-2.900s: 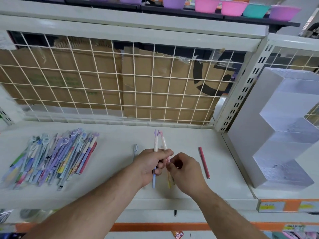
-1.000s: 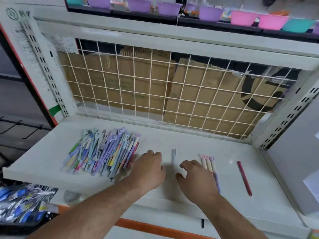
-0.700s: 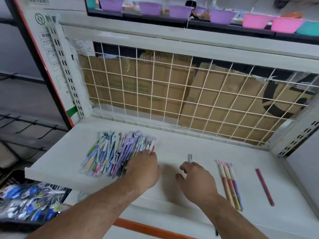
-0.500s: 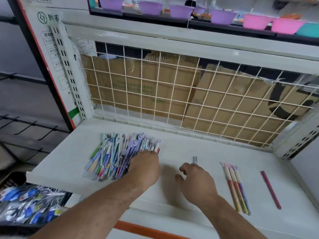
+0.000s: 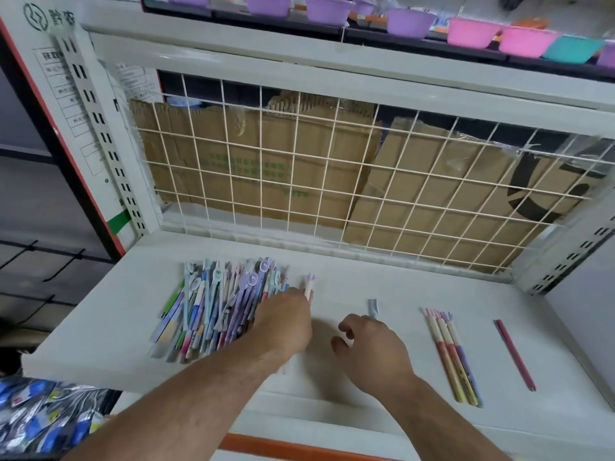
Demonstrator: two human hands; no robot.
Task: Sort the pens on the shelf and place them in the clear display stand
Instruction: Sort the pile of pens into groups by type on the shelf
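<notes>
Head view: left hand (image 5: 283,322) has drawn a purple-tipped pen (image 5: 309,283) right, clear of the pen pile (image 5: 213,307), grip hidden; right hand (image 5: 369,344) hovers loosely curled, empty, so sorting continues

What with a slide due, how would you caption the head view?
Left hand on the pen pile, right hand by a grey pen, three pens aside.

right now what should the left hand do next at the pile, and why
Probably pinch the white pen with the purple top at the right edge of the mixed pile of coloured pens and draw it out: the left hand rests there, and that pen looks like the three pastel pens laid out to the right.
</notes>
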